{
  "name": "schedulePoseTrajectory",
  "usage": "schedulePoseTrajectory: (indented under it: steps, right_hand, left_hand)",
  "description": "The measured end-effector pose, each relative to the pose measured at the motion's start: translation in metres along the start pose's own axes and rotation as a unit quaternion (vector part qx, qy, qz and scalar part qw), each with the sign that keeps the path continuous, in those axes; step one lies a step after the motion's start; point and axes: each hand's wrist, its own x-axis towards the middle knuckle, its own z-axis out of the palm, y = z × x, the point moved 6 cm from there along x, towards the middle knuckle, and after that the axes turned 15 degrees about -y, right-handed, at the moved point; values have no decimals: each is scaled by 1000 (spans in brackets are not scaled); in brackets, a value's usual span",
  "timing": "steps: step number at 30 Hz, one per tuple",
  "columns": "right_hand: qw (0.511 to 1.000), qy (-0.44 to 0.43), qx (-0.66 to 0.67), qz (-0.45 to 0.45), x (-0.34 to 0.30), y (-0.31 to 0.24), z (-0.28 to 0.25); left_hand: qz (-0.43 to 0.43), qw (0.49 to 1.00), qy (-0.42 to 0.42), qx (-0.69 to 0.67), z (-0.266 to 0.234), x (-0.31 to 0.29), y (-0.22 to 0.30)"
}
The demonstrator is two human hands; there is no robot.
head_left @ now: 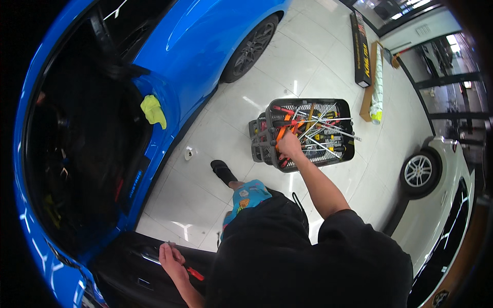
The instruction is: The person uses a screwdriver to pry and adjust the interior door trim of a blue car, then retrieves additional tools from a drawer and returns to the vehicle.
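Observation:
My left hand is closed near the black inner panel of the open car door. A red-handled tool sticks out of it beside my wrist; its working end is hidden. My right hand reaches down into a black mesh tool basket on the floor. Its fingers close around an orange-handled tool, mostly covered by the hand. Around it lie several screwdrivers, long metal rods and a red-handled tool in a tangle.
The blue car stands open on my left, a yellow-green cloth on its door sill. A white car is at right. A long black box and a wrapped roll lie behind the basket. A small white item lies on the tiles.

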Motion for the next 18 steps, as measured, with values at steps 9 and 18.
schedulePoseTrajectory:
  steps: [9,18]
  right_hand:
    - [974,118,192,-25,18,44,22]
    - [818,213,534,-32,-57,125,11]
  left_hand:
    - [-7,996,-66,67,-40,92,39]
    - [-61,947,-200,244,-64,173,45]
